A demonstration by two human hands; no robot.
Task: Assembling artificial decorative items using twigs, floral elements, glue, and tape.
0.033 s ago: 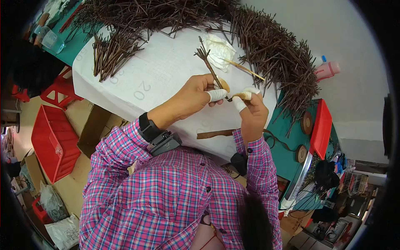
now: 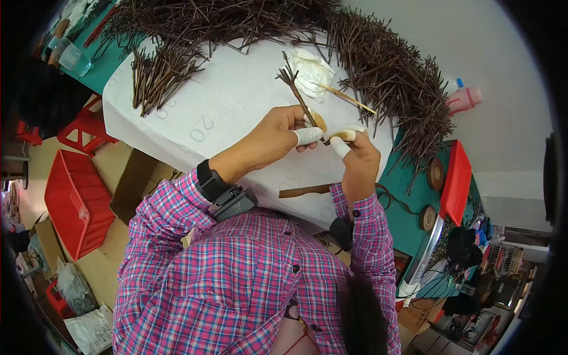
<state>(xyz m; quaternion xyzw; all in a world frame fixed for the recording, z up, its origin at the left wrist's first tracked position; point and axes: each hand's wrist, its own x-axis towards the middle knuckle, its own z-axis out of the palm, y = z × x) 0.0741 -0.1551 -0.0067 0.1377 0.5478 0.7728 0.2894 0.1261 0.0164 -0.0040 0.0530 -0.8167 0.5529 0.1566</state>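
Observation:
My left hand (image 2: 278, 139) is closed round a thin brown branched twig (image 2: 299, 97), its forked tip pointing up and away from me. White tape wraps the thumb and a finger. Close beside it, the taped fingertips of my right hand (image 2: 360, 155) pinch together at the dark lower end of the twig. Whether a strip of tape is also between them is hidden. Below the hands, a flat brown strip (image 2: 305, 191) lies at the near table edge, partly behind my right wrist.
Piled twigs (image 2: 390, 71) curve round the far and right table edge, with a smaller bundle (image 2: 160, 77) at left. White crumpled tissue (image 2: 312, 72) and a thin stick (image 2: 349, 99) lie ahead. Tape rolls (image 2: 427, 218) and a red tray (image 2: 457, 183) are right; a red bin (image 2: 77, 204) stands left.
The fingers of my right hand have shifted very slightly at the twig's lower end. My left hand and the twig stay in place.

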